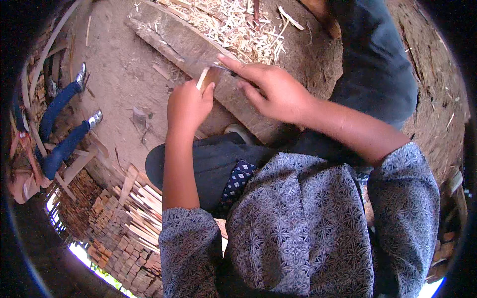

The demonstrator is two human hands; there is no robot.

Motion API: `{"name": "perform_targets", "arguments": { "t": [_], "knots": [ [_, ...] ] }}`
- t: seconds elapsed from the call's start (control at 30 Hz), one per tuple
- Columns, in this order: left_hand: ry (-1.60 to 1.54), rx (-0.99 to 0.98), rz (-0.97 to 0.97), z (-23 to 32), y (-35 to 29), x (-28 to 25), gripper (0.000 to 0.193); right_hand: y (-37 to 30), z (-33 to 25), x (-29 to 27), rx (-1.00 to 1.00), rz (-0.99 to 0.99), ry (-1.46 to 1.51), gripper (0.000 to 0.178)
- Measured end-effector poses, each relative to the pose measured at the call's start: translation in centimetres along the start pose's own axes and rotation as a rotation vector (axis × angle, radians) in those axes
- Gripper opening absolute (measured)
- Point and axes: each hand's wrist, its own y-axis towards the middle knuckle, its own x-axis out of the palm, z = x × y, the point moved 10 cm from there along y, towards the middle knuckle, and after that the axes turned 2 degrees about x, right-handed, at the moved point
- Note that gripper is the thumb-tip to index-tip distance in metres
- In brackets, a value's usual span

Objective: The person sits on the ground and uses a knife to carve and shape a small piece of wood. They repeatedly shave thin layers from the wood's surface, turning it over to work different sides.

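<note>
My left hand is closed round a short strip of wood, with a pale cut edge and a browner face showing above the thumb. From the other side my right hand grips what looks like a knife. Only a bit of its dark blade shows, against the wood strip's upper end; the handle is hidden in my fist. My right index finger stretches forward along the tool. Both hands are over a thick, worn wooden plank that runs slantwise across the ground.
Pale wood shavings lie heaped beyond the plank. My dark-trousered leg is bent at the right. Stacked wood strips and small blocks fill the lower left. Another person in blue jeans sits at the far left.
</note>
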Motion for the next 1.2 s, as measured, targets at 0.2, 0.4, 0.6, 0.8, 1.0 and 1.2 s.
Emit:
{"name": "perform_targets", "arguments": {
  "t": [0.2, 0.4, 0.6, 0.8, 1.0, 1.2],
  "knots": [
    [0.014, -0.005, 0.022, -1.8, -0.1, 0.6, 0.038, 1.2, -2.9, -2.6, 0.054, 0.133, 0.114, 0.054],
    [0.002, 0.024, 0.027, -1.0, 0.4, 0.3, 0.038, 0.2, 1.1, 0.5, 0.228, -0.138, -0.239, 0.043],
    [0.027, 0.012, 0.044, -0.9, -0.4, -0.4, 0.037, -0.3, -0.5, 0.9, 0.167, -0.029, -0.117, 0.046],
    [0.067, 0.01, 0.058, -2.2, 0.3, 0.8, 0.037, 0.0, -1.5, -0.2, 0.038, 0.153, 0.047, 0.04],
    [0.055, 0.098, 0.073, 0.0, 1.0, 0.4, 0.036, -0.5, 3.4, 1.4, 0.197, 0.064, -0.143, 0.038],
    [0.03, 0.052, 0.059, -0.7, 0.2, 0.2, 0.034, -0.9, 1.4, 2.5, 0.272, -0.023, -0.149, 0.036]
  ]
}}
